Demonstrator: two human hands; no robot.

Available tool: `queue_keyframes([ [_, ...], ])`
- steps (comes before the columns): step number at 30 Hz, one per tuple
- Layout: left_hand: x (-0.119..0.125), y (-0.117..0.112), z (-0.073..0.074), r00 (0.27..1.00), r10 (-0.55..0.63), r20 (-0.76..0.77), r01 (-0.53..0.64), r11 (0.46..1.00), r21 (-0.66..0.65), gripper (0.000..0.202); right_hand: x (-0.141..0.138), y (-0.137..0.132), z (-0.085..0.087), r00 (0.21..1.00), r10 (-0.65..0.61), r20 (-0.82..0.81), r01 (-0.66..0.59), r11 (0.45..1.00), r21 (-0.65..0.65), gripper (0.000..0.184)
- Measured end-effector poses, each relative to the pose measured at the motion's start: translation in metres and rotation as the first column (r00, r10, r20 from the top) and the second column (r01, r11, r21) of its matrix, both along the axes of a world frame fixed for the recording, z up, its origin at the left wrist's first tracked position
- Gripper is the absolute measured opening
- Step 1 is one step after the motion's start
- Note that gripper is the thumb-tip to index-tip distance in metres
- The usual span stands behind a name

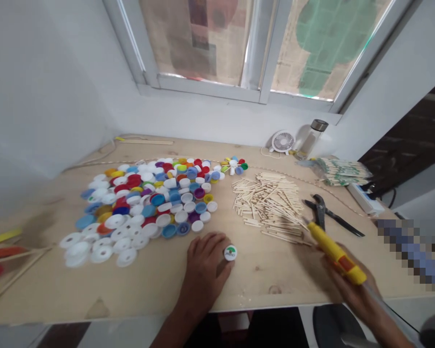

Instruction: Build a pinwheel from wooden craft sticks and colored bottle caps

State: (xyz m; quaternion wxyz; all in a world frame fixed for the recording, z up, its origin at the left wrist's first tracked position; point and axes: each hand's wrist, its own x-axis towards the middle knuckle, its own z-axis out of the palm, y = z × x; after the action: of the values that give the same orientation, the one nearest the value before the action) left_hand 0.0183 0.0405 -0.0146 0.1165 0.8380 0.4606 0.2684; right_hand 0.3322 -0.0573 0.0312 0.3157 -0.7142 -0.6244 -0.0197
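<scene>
My left hand rests on the wooden table, its thumb and fingers closed around a white bottle cap with a green print on top. Raised over the right side of the table, my right hand grips a yellow glue gun. The gun's tip points left toward a pile of short wooden sticks. Beyond my left hand spreads a large heap of bottle caps in white, blue, red, yellow and purple. A small cluster of coloured caps joined with sticks stands behind the sticks.
Black-handled pliers lie right of the sticks. Farther back are a small white fan, a glass bottle, a bag of wrapped sticks and a power strip. A stick frame with coloured caps sits at the left edge.
</scene>
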Motion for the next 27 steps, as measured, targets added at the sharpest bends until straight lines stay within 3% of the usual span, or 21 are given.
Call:
queue_keyframes([
  [2,0.000,0.000,0.000,1.000,-0.003,-0.002,0.003,1.000,-0.005,0.031,-0.033,-0.003,0.000,0.977,0.126,-0.173,-0.143,0.986,-0.090,0.035],
  [4,0.000,-0.001,0.000,1.000,-0.007,-0.004,0.007,1.000,-0.005,0.030,-0.061,-0.003,0.003,0.894,0.257,-0.367,-0.337,0.925,-0.175,0.029],
  [7,0.001,-0.001,0.001,1.000,0.008,0.008,-0.008,1.000,0.004,0.028,-0.092,0.000,0.008,0.815,0.297,-0.497,-0.431,0.884,-0.178,0.030],
  [12,0.002,-0.002,0.002,1.000,0.014,0.017,-0.014,1.000,0.006,0.027,-0.115,0.005,0.004,0.813,0.280,-0.511,-0.440,0.870,-0.222,0.024],
  [20,0.003,-0.003,0.003,0.994,0.029,0.103,-0.027,0.999,-0.019,0.025,-0.122,0.010,-0.007,0.855,0.258,-0.450,-0.428,0.841,-0.331,0.024],
  [27,0.004,-0.003,0.006,0.983,0.051,0.178,-0.036,0.996,-0.087,0.021,-0.128,0.012,-0.009,0.898,0.223,-0.380,-0.356,0.874,-0.329,0.029],
])
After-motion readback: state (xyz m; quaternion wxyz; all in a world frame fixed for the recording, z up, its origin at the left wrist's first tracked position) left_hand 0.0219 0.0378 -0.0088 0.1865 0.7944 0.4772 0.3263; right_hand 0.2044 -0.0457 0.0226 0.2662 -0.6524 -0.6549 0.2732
